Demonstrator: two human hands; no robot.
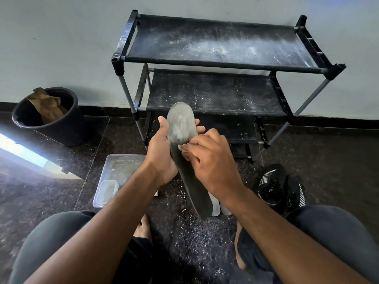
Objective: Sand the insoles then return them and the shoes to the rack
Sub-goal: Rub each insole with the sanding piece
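Sanding now: my left hand [162, 152] grips the insole [184, 148] from beneath, long axis running away from me toward the rack [205, 64]; my right hand [207, 156] pinches sandpaper [182, 148] against its middle. Shoes [281, 187] sit right.

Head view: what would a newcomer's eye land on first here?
The grey insole at centre, gripped by the left hand while the right hand rubs a scrap of sandpaper on it. Behind stands the dust-speckled black rack, shelves bare; black shoes sit on the floor at right.
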